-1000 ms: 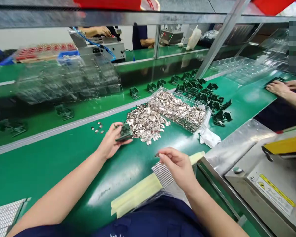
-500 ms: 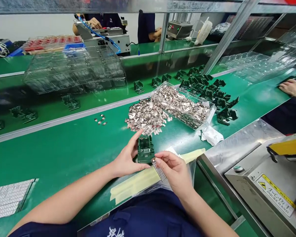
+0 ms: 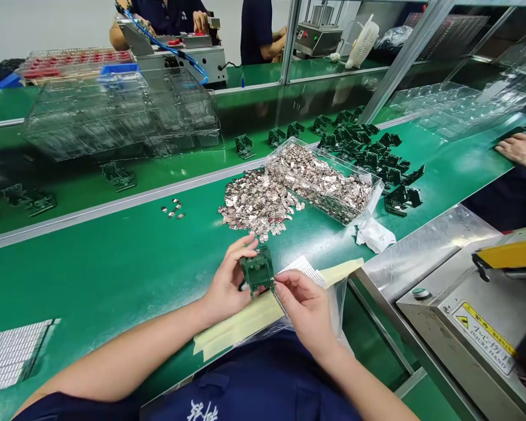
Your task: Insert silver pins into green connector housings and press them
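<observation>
My left hand [image 3: 228, 286] is wrapped around a dark green plastic housing [image 3: 259, 270], its thumb below and its fingers along the far side. The housing is tilted, held just over the table. Against its lower right corner, my right hand [image 3: 304, 301] has thumb and index finger pinched together; whatever is between them is too small to make out. Under and behind this hand shows a white sheet with fine lines [image 3: 305, 268], partly covered by it. Pale yellow tape [image 3: 241, 327] runs beneath both hands along the table's front edge.
Beyond my hands lie a heap of small metal pieces [image 3: 256, 202] and a clear tray [image 3: 355, 213] full of them. Several green housings [image 3: 372, 152] cluster at the back right. Crumpled white paper [image 3: 374, 235] sits near a metal machine [image 3: 456, 316]. Another striped sheet [image 3: 15, 351] lies left.
My left hand has turned the green housing, so a different side faces me, and its fingers have curled over the top. My right hand stays pinched at the housing's lower right corner.
</observation>
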`<state>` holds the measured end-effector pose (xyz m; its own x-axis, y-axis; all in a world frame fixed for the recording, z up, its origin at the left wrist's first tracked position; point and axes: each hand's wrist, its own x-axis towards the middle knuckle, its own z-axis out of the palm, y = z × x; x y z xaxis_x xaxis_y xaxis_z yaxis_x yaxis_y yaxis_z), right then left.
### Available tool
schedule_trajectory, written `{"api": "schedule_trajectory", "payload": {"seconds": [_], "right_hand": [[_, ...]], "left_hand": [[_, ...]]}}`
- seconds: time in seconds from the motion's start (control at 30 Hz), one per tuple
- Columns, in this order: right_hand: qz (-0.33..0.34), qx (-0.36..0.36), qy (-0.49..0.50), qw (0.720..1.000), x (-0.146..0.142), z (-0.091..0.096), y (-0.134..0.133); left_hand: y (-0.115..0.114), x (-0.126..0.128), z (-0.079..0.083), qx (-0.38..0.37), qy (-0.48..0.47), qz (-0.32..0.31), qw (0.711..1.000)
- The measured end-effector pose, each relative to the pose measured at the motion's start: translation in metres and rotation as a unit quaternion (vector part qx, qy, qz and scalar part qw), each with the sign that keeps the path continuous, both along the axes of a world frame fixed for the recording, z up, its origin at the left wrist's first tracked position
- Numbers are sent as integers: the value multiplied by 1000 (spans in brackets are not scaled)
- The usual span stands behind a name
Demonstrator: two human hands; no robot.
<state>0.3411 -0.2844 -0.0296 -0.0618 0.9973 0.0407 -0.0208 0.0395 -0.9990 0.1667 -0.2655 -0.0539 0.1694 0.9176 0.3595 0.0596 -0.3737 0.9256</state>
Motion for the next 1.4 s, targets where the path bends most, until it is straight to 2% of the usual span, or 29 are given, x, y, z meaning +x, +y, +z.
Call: {"api": "schedule_trajectory", "payload": {"seconds": [0.17,0.33,0.43,0.63,0.8,1.13,1.23,1.4], "right_hand": [[-3,-2,4,1000,-5,-4,-1],[-18,-16,-2,1000,-6,-6,-1],[-49,-22,-9,998,-9,-7,0],[-95,7,-56,994,-19,-9,-2],[-97,34,-92,990,-21,-13,-4],[-77,62,-127,987,-19,-11,-7],[-70,50,-95,992,-17,-10,-7],[-46,-47,35,997,-19,-8,-4]], "left_hand": [[-3,3,4,-119,-53,-3,991],[-2,4,6,-240,-156,-53,956],[-3,5,6,-276,-174,-84,942],[-9,6,3,-213,-171,-94,957],[-13,4,-2,-203,-156,-109,960],[-18,7,-3,-143,-90,-45,985],[-18,10,-1,-140,-94,-21,985],[-21,12,5,-139,-82,-5,987]]}}
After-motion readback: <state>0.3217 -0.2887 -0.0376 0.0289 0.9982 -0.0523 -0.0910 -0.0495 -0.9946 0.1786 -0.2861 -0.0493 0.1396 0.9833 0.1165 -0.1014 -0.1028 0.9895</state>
